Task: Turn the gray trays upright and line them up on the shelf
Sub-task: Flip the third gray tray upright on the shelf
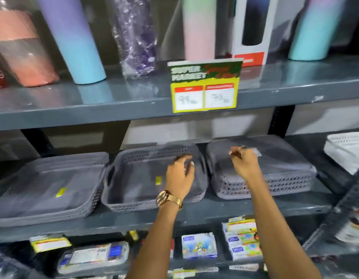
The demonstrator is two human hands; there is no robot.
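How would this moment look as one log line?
left hand: over upright middle tray | right hand: on upside-down right stack | left stack: upright

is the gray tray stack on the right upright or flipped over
Flipped over: the right tray stack shows flat bottoms on top, perforated walls flaring down to the shelf.

A shop: a price sign [204, 86] reading "super market" hangs from gray metal shelves [114, 103] stocked with bottles [74, 37] and packaged goods [198, 245]

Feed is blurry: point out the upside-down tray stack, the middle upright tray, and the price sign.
upside-down tray stack [283, 158], head view, upturned base
middle upright tray [138, 178], head view, inside floor
price sign [204, 87], head view, card face
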